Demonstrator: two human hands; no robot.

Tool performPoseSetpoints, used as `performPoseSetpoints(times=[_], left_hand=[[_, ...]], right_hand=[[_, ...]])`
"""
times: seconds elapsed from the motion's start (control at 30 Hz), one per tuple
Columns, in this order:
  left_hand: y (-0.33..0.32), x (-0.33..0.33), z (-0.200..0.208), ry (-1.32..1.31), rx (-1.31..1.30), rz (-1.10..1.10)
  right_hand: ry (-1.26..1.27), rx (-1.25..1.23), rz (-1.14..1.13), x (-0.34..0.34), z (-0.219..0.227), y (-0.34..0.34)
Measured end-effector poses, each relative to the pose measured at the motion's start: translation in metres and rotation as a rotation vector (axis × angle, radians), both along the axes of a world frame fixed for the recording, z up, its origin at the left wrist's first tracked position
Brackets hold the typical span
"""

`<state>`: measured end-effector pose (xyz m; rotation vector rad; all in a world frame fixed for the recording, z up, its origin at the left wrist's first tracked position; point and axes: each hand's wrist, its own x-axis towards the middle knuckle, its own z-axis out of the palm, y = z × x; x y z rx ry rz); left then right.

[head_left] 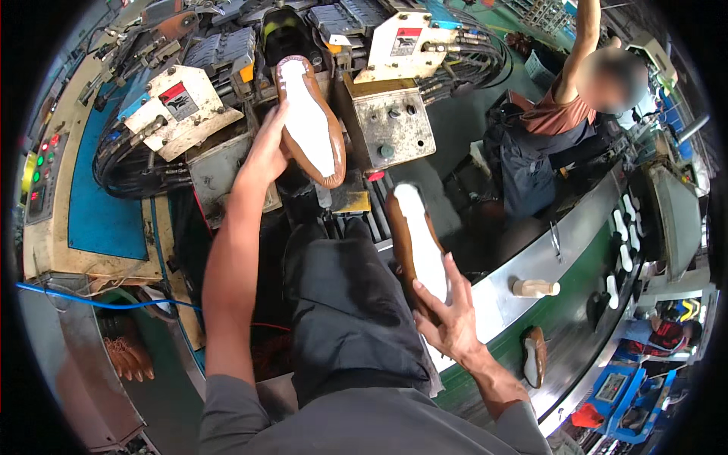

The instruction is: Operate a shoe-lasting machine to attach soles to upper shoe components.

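Note:
A brown leather shoe upper (311, 121), sole side up with a white insole, sits with its heel end in the machine's black clamp (287, 38). My left hand (267, 150) grips its left side, the fingers partly hidden behind it. Lower and to the right, a second brown shoe upper (419, 239) also lies with its white insole facing up. My right hand (449, 309) holds its lower end, thumb and fingers around the edges.
White machine plates (182, 102) with hoses flank the clamp. A metal control box (390, 125) stands right of it. A green conveyor (561, 334) carries another shoe (534, 356); a pale bottle (535, 288) is on its metal edge. A co-worker (557, 114) sits at upper right.

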<state>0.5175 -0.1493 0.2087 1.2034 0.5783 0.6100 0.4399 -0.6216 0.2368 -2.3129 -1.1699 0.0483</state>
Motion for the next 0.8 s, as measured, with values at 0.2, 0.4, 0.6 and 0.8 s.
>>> performPoseSetpoints(times=[0.2, 0.4, 0.6, 0.8], left_hand=[[0.04, -0.006, 0.019, -0.082, -0.377, -0.314], [-0.015, -0.162, 0.05, -0.141, -0.239, -0.3], [-0.07, -0.277, 0.034, -0.29, -0.411, -0.265], [-0.098, -0.31, -0.02, -0.314, -0.61, -0.14]], right_hand=[[-0.215, 0.083, 0.13, 0.073, 0.055, 0.122], [-0.277, 0.111, 0.131, 0.132, 0.046, 0.25], [-0.261, 0.123, 0.054, 0.133, 0.0, 0.312], [-0.216, 0.192, 0.012, 0.117, -0.02, 0.309]])
